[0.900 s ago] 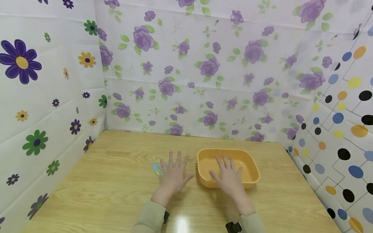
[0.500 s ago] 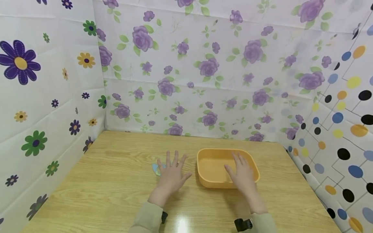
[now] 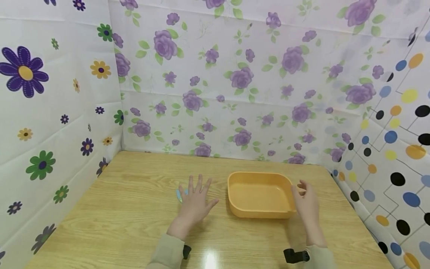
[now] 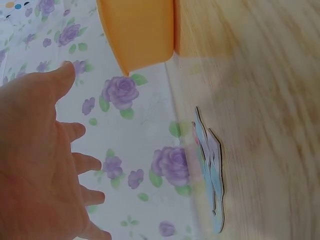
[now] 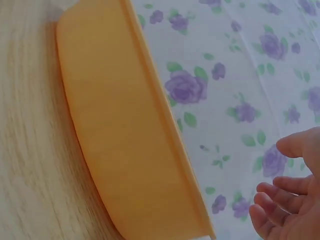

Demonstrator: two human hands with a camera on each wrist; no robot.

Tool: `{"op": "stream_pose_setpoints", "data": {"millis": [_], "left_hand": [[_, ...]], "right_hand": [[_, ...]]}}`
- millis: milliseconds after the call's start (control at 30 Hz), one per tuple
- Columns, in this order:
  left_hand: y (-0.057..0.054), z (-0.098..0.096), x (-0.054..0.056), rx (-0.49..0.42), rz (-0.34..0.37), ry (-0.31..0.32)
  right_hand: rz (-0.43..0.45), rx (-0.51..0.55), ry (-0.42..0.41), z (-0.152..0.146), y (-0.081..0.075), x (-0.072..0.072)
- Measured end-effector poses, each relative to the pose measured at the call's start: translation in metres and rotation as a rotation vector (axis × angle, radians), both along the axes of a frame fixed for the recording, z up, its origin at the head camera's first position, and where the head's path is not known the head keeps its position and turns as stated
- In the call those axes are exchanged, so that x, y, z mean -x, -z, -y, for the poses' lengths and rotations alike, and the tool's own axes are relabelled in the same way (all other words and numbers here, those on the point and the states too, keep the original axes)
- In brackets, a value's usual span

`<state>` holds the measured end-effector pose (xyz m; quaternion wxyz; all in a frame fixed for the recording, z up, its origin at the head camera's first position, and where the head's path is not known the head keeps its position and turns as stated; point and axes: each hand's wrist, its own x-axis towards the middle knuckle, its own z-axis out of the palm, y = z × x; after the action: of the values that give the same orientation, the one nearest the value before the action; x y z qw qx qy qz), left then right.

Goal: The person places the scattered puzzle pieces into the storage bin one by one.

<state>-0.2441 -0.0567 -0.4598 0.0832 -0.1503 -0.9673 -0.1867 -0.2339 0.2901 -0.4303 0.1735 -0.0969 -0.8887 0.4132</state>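
Observation:
My left hand, fingers spread, hovers over the table beside thin flat light-blue pieces and partly covers them in the head view. The left wrist view shows these pieces lying close together, with pink and brown-edged parts; their exact kind I cannot tell. Nothing is held in that hand. An orange plastic basin stands to its right. My right hand is at the basin's right rim, fingers loosely bent. In the right wrist view this hand appears apart from the basin and holds nothing.
A wooden table carries everything. Patterned cloths rise around it: purple roses on the back cloth, daisies on the left cloth, coloured dots on the right cloth.
My right hand has moved right, from over the basin's inside to its right rim, and its fingers have bent. The left hand has shifted slightly left. The basin stays in place.

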Motion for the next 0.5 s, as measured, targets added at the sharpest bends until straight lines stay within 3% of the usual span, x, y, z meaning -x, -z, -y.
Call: {"op": "stream_pose_setpoints", "data": {"millis": [167,333,500], "left_hand": [[-0.002,0.005,-0.001,-0.052,0.023,0.007],[-0.002,0.011,-0.001,-0.125,0.056,0.004],[-0.001,0.016,0.000,-0.148,0.063,-0.008]], "right_hand": [[0.048,0.185,0.081,-0.017,0.003,0.002],[0.143,0.446,0.054,-0.033,0.008,0.003],[0.215,0.633,0.014,-0.047,0.016,0.004]]}}
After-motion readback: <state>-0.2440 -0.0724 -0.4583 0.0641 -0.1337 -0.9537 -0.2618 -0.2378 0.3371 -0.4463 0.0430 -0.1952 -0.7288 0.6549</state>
